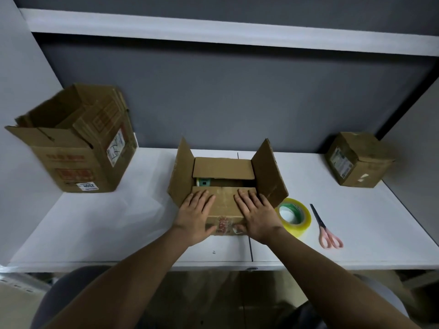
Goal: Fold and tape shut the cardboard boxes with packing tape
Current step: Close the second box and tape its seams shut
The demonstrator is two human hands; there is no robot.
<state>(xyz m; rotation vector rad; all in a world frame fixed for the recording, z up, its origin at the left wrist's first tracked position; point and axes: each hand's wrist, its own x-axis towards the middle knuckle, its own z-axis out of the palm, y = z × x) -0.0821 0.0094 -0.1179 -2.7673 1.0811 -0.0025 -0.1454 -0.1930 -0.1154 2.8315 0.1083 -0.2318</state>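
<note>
A small brown cardboard box [223,170] stands in the middle of the white table. Its left and right flaps stand up, and its far flap is folded inward. My left hand [194,214] and my right hand [255,214] lie flat with straight fingers on the near flap, pressing it down over the opening. A green item shows inside through the gap between the flaps. A roll of yellowish packing tape [295,216] lies just right of my right hand, beside the box.
Pink-handled scissors [326,230] lie right of the tape. A large open cardboard box [76,143] stands at the far left. A small closed box [356,160] sits at the far right. A grey wall and a white shelf [213,29] rise behind the table [118,222].
</note>
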